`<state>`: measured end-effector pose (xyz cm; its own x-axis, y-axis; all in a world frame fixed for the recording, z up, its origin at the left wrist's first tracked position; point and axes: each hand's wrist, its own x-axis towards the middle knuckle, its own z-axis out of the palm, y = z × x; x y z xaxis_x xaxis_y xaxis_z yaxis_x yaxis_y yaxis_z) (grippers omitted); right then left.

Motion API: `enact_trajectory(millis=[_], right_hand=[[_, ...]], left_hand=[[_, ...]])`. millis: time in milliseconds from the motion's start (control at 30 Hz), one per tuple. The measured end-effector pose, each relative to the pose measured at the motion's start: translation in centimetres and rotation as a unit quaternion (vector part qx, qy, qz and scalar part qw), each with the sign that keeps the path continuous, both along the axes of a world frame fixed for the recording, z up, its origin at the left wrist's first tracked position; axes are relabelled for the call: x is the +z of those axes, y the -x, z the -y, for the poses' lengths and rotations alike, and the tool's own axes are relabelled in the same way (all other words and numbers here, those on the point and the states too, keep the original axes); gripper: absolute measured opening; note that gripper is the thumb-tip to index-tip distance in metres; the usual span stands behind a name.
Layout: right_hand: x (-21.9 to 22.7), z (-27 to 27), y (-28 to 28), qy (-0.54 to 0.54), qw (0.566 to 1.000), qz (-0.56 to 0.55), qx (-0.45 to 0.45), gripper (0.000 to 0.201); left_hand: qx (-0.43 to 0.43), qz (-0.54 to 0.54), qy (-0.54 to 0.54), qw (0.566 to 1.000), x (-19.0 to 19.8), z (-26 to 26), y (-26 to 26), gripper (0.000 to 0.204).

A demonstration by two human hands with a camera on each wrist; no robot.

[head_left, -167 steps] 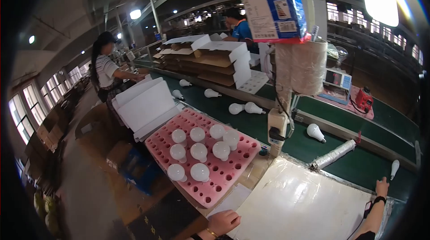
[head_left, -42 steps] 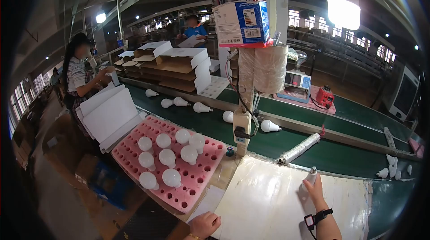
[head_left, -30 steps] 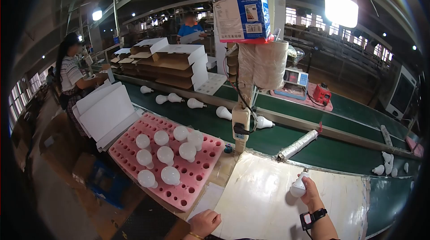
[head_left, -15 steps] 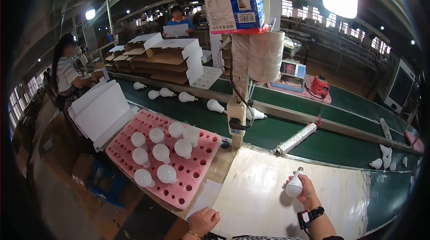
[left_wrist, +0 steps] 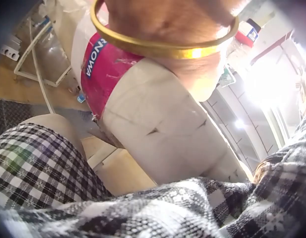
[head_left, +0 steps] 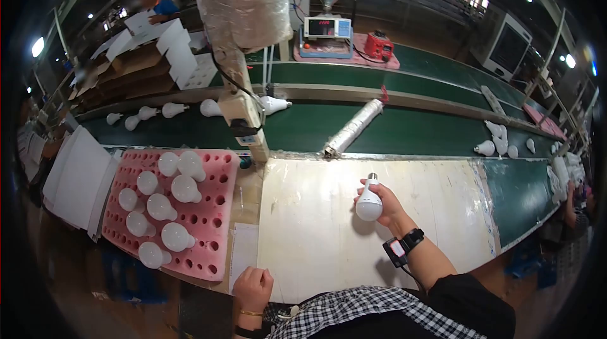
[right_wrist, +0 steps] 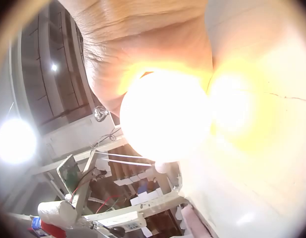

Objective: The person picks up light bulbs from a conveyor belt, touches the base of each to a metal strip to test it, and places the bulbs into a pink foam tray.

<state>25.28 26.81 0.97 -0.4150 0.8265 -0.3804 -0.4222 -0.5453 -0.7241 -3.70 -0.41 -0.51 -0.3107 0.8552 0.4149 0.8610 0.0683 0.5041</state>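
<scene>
My right hand (head_left: 382, 203) grips a white light bulb (head_left: 368, 203) above the pale work board (head_left: 316, 238), the metal base pointing away from me. In the right wrist view the bulb's globe (right_wrist: 165, 116) fills the middle, bright against my palm. My left hand (head_left: 253, 288) rests with curled fingers at the board's near edge and holds nothing. The left wrist view shows only my wrist with a gold bangle (left_wrist: 163, 44) and checked cloth. A pink foam tray (head_left: 212, 212) to the left carries several white bulbs (head_left: 174, 212) standing in its holes.
A green conveyor belt (head_left: 411, 130) runs behind the board with loose bulbs (head_left: 496, 143) and a wrapped roll (head_left: 354, 127) on it. A post with a socket box (head_left: 243, 127) stands at the board's far left corner. White cardboard sheets (head_left: 76, 178) lie left of the tray.
My right hand picked a bulb off the belt and brought it back over the board, nearer to me. My head has tilted down. The left hand stayed at the board's edge.
</scene>
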Motion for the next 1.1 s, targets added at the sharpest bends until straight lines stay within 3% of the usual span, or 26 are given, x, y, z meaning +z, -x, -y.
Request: enact_trajectory(millis=[100, 833, 1100], right_hand=[[-0.4, -0.2, -0.6, 0.032, 0.998, -0.056, 0.016, 0.046], [-0.2, -0.1, -0.4, 0.043, 0.998, -0.034, 0.000, 0.041], [0.9, -1.3, 1.0, 0.032, 0.999, 0.042, -0.013, 0.036]], left_hand=[[-0.001, 0.002, 0.007, 1.000, 0.3, 0.0, -0.1, 0.015], [-0.008, 0.001, 0.020, 1.000, 0.1, 0.0, 0.0, 0.017], [-0.008, 0.008, 0.013, 1.000, 0.1, 0.0, 0.1, 0.016]])
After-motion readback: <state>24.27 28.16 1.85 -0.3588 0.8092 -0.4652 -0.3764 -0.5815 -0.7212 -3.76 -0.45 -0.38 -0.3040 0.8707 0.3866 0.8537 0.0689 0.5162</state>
